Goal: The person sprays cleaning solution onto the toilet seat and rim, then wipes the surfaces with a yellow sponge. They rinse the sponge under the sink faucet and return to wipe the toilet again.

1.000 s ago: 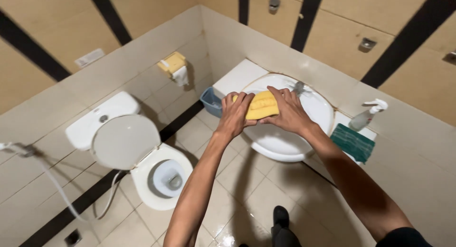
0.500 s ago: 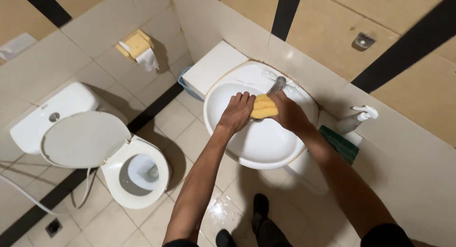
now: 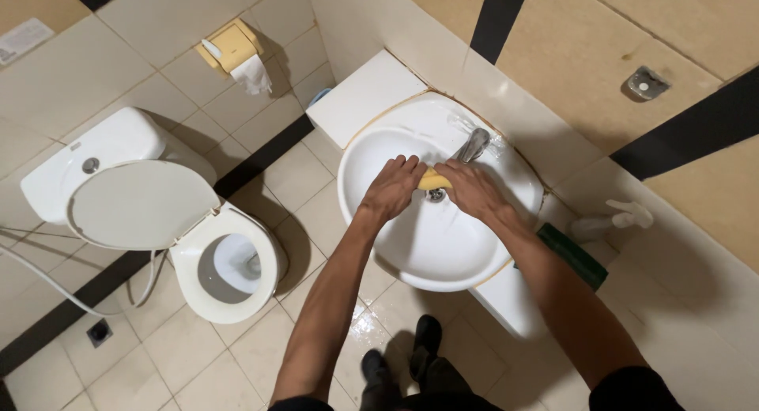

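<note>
Head view looks straight down into a tiled washroom. High on the left wall sits a pale rectangular label [image 3: 22, 41], and a yellow paper holder [image 3: 229, 46] hangs nearby. Both hands meet in the white sink [image 3: 443, 245], just beside the drain and below the metal tap [image 3: 473, 145]. The left hand [image 3: 393, 188] and right hand [image 3: 473, 191] press curled fingers onto a yellow sponge [image 3: 432, 179] between them. A green bottle [image 3: 573, 255] lies right of the basin; the white toilet [image 3: 170, 229] stands open on the wet floor tiles.
</note>
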